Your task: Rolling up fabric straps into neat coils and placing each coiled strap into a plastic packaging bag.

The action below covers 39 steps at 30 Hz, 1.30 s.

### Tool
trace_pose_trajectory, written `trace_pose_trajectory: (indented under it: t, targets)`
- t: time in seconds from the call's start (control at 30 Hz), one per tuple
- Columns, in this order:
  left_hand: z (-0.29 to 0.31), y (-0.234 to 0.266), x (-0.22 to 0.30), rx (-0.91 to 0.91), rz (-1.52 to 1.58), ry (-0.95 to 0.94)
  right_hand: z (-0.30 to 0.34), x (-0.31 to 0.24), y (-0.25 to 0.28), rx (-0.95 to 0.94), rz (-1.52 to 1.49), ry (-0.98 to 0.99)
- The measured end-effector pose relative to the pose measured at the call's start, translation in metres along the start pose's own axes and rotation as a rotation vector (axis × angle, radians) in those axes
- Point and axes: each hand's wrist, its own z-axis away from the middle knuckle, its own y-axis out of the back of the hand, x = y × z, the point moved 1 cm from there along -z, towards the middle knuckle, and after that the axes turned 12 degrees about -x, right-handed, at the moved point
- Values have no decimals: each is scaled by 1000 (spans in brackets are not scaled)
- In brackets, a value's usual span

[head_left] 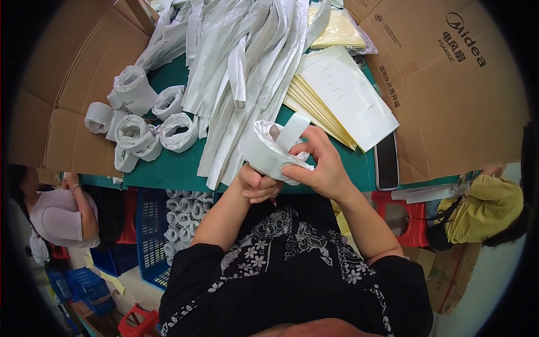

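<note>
In front of my chest, over the table's near edge, I hold a roll of white strip [263,156] in both hands. My left hand [258,184] is closed at its lower left side, with the fingers curled. My right hand [319,163] grips the roll's right side, thumb in front and fingers at its opening. A loose, flat end [294,130] of the strip sticks up beside the right fingers. Just beyond lies a heap of long white strips [224,84]. Several rolled white strips [178,132] sit on the table to the left.
Yellow-edged white sheets [353,95] lie fanned out at right, with a dark phone [386,163] near them. Cardboard walls [449,101] flank the green table [163,177]. A blue basket [149,236] with many white rolls stands below left. Other people sit at both sides.
</note>
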Motion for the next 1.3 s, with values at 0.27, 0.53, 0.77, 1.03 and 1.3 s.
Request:
trace_pose_trajectory:
  t: [0.27,0.53,0.77,1.03,1.3]
  targets:
    - [0,-13,5,530,-422,56,4,0,3,-39,177,-38]
    - [5,-26,-2,776,-869,173,12,6,18,52,231,27]
    - [-60,-74,36,661,-2694,385,13,9,15,-78,419,149]
    - [-75,-53,43,586,-1827,643,9,12,19,-254,460,105]
    - [-41,-32,3,447,-2391,279,2,45,39,-559,-91,-439]
